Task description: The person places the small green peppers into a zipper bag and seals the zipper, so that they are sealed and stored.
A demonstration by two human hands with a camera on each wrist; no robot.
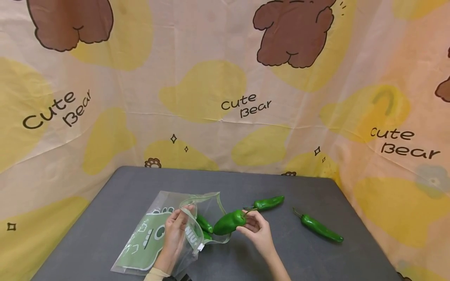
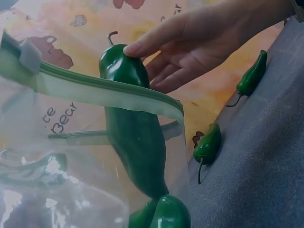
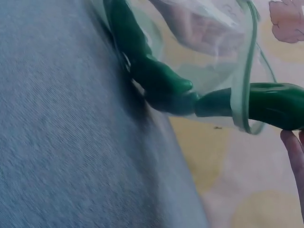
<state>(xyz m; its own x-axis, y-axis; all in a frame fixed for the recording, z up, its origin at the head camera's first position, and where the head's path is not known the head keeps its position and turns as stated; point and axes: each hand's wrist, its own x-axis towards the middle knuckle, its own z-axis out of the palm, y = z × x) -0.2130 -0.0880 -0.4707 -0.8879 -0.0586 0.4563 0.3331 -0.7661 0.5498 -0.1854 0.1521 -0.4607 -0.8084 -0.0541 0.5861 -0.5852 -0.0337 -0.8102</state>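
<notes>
My left hand [image 1: 177, 230] pinches the upper rim of a clear zip bag [image 1: 164, 197] printed with a green cartoon face, keeping its mouth apart. My right hand [image 1: 258, 231] grips a large green pepper [image 1: 228, 222] near its stem, thumb on one side and fingers on the other. In the left wrist view, that pepper [image 2: 135, 147] passes through the bag's green zip edge [image 2: 109, 88], its lower tip against the peppers inside. Several green peppers [image 3: 156, 80] lie in the bag, seen through the plastic in the right wrist view.
Two more green peppers lie on the grey table [image 1: 302, 265]: one pepper [image 1: 270, 203] just beyond my right hand, another pepper [image 1: 321, 228] farther right. A white zip slider [image 1: 200, 247] sits on the bag's edge. Patterned cloth [image 1: 197, 89] hangs behind and beside the table.
</notes>
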